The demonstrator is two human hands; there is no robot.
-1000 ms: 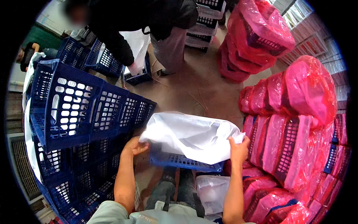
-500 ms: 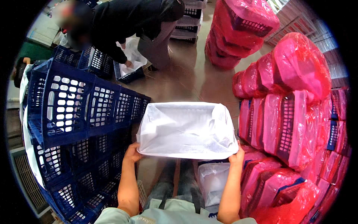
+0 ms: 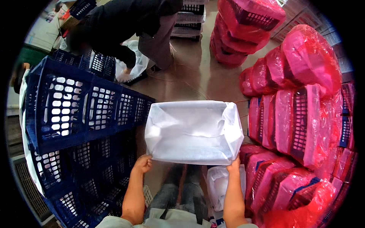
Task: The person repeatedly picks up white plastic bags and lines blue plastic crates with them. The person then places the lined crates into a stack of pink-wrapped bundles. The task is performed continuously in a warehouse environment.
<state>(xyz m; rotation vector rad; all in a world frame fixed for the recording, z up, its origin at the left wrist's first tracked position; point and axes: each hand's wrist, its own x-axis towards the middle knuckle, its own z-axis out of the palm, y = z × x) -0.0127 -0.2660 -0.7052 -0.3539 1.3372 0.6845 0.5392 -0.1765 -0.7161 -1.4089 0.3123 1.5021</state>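
Fingers of the left hand (image 3: 143, 164) clench the white liner (image 3: 190, 146) at its near-left corner; those of the right hand (image 3: 234, 164) grasp the near-right one. The step looks like fitting it over a crate — itself hidden — and the next move probably calls for even tension at both corners. It hangs between blue crates (image 3: 87, 102) and pink-wrapped stacks (image 3: 279, 117), opening upward, long axis left to right.

The person (image 3: 178, 223) wears a pale greyish top (image 3: 109, 222) with short sleeves, two dark straps (image 3: 199, 213) at the front, and grey-blue trousers (image 3: 167, 201); the hands (image 3: 143, 164) and forearms (image 3: 133, 197) are bare.
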